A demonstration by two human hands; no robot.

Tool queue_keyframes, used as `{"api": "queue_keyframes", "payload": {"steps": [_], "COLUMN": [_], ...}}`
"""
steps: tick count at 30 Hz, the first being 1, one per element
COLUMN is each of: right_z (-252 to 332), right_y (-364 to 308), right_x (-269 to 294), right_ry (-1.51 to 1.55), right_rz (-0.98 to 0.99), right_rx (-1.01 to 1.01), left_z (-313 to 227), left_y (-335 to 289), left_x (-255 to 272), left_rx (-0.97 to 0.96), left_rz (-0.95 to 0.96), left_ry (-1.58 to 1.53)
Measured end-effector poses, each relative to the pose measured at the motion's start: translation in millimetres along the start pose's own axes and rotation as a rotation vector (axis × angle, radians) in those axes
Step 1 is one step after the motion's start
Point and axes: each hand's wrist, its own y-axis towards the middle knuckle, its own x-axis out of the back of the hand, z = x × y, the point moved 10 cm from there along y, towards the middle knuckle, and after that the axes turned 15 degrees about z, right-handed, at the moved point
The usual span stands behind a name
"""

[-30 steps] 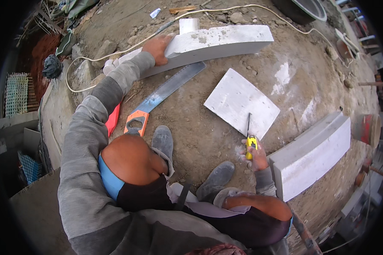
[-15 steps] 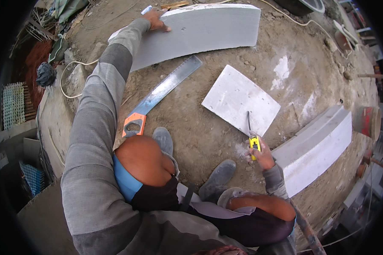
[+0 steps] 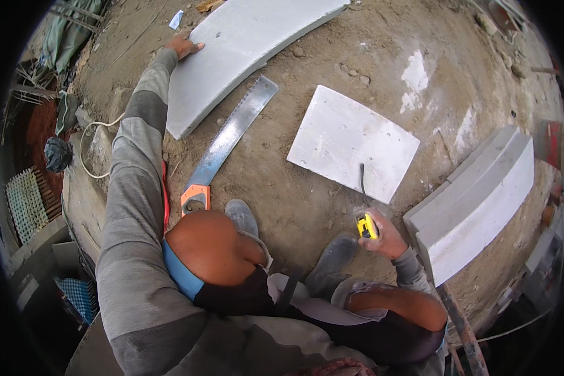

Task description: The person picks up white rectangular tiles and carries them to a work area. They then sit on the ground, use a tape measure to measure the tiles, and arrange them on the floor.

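Note:
At the far left, my left hand point(image 3: 183, 45) grips the edge of a large curved pale grey block point(image 3: 232, 53), thumb on its upper face, the other fingers partly hidden. My right hand point(image 3: 387, 237) is closed around a yellow and black tape measure point(image 3: 366, 226) above the ground, near my right boot. A thin dark strip point(image 3: 362, 178) reaches from near the tape measure over a smaller flat pale block point(image 3: 354, 141); I cannot tell whether they join. A handsaw point(image 3: 233, 128) with an orange and grey handle lies between the large block and my left knee.
Two curved pale blocks point(image 3: 482, 210) lie side by side to the right of my right hand. A rusty metal bar point(image 3: 462, 332) stands near my right knee. A pale hose point(image 3: 83, 145) loops on the left, beside a lower area with a plastic mesh point(image 3: 26, 200).
The large block has tipped from standing on its edge to lying flatter, and its left end has swung nearer. My left hand has moved left and nearer with it. The tape measure stays in my right hand.

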Motion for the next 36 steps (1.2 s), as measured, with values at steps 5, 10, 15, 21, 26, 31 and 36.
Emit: {"api": "queue_keyframes", "payload": {"steps": [5, 10, 15, 21, 26, 31, 36], "right_z": [-41.6, -67.6, -24.2, 34.7, -84.9, -118.2, -101.6], "right_y": [8.2, 5.2, -71.9, -288.7, -345.9, -344.0, -307.0], "right_x": [-49.5, -64.1, -29.0, 5.3, 4.4, -2.7, -20.7], "right_ry": [-0.422, -0.509, -0.539, -0.641, 0.012, 0.250, 0.228], "right_rz": [-0.086, -0.264, -0.641, -1.787, -1.913, -1.869, -1.750], "right_rx": [-0.244, -0.246, 0.091, -0.387, -0.469, -0.526, -0.416], "left_z": [-20.3, -236.9, -414.3, -531.8, -597.3, -588.0, -551.1], "left_y": [-47.5, -207.2, -352.0, -412.2, -441.1, -436.8, -398.9], "left_x": [14.6, -12.6, -111.4, -257.4, -344.3, -340.0, -324.2], "left_rx": [0.169, -0.708, -1.033, -1.101, -0.911, -0.800, -0.825], "left_rz": [-0.299, -0.236, 0.362, 0.588, 0.611, 0.497, 0.646], "left_ry": [0.200, 0.328, 0.394, -0.083, -0.658, -0.734, -0.910]}}
